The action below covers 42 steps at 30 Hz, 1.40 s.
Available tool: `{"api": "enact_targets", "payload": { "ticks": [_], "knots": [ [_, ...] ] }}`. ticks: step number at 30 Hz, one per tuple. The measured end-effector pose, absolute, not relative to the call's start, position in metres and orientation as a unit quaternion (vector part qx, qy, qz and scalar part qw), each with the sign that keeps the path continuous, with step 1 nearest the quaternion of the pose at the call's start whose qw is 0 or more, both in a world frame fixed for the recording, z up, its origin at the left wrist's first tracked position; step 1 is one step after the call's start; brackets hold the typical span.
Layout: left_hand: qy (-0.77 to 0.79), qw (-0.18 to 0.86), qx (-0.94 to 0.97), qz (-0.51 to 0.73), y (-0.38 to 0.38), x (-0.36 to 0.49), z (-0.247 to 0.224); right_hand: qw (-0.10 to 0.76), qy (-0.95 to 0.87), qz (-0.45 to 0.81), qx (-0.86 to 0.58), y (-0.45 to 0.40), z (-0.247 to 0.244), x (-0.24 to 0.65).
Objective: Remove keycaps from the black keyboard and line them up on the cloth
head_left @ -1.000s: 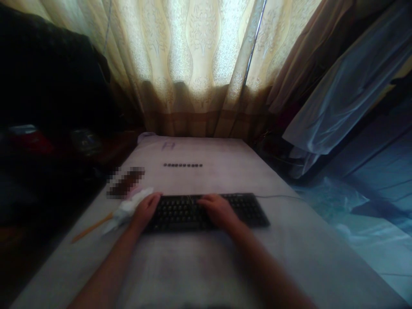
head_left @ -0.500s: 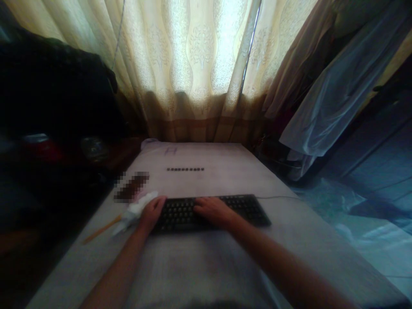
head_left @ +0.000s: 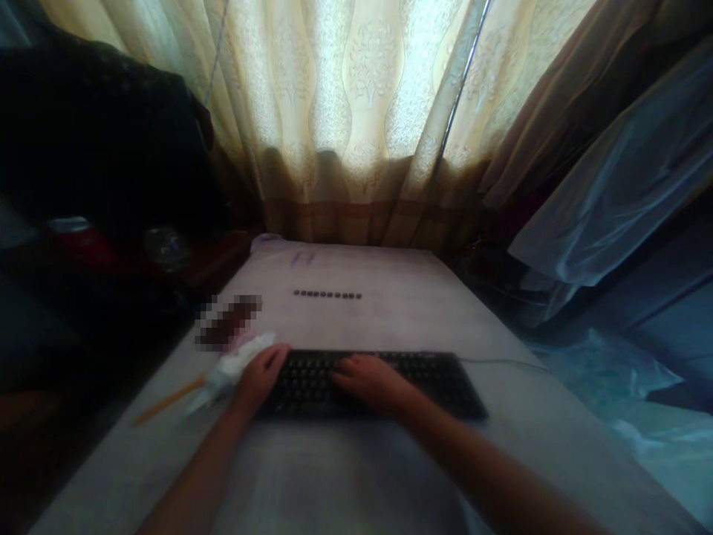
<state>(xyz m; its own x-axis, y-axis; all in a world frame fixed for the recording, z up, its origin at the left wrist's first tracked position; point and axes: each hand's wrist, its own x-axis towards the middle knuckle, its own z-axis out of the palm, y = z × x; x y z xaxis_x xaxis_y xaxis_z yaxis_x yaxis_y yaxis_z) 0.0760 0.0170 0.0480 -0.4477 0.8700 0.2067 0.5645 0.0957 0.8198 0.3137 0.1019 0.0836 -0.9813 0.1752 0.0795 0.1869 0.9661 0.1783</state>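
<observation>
A black keyboard (head_left: 445, 383) lies across the cloth-covered table in front of me. My left hand (head_left: 261, 377) is closed around its left end, thumb side up near the upper corner. Over the middle keys is my right hand (head_left: 370, 383), its fingers bent together and pointing left. The fingertips touch the keys, but blur and the hand itself hide what is between them. Beyond the keyboard, several small dark keycaps (head_left: 327, 295) sit in a straight row. Crumpled white tissue (head_left: 237, 364) lies just left of my left hand.
A brush-like tool with a yellowish handle (head_left: 170, 401) lies at the left, near a pixelated reddish-brown patch (head_left: 228, 323). The keyboard's cable (head_left: 504, 362) runs off to the right. Curtains (head_left: 368, 111) hang behind the table (head_left: 412, 275); clear plastic (head_left: 613, 371) lies beyond its right side.
The camera view has shifted slightly, so the keyboard appears lower and larger. Both hands stay at about the same places on it, with the right fingers moving only slightly.
</observation>
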Motion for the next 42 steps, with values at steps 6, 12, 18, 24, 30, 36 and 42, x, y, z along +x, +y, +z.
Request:
{"api": "enact_targets", "payload": {
  "ticks": [6,12,18,24,30,36,42],
  "knots": [
    [0.737,0.174,0.494,0.427,0.017,0.074,0.05,0.185,-0.952,0.065,-0.236,0.123,0.074,0.335],
    [0.776,0.162,0.473,0.384,0.018,0.068,0.047,0.419,-0.662,0.459,-0.42,0.159,0.071,0.369],
    [0.8,0.193,0.444,0.355,0.011,0.058,0.044,0.432,-0.523,0.565,-0.47,0.162,0.062,0.371],
    [0.789,0.199,0.459,0.356,0.01,0.059,0.047,0.376,-0.67,0.468,-0.436,0.159,0.061,0.372],
    [0.77,0.189,0.484,0.37,0.012,0.062,0.049,0.34,-0.767,0.385,-0.384,0.156,0.059,0.373],
    [0.75,0.171,0.516,0.378,0.013,0.065,0.048,0.312,-0.814,0.333,-0.36,0.157,0.058,0.372],
    [0.736,0.153,0.546,0.37,0.014,0.067,0.045,0.212,-0.879,0.277,-0.324,0.16,0.069,0.367]
  ]
}}
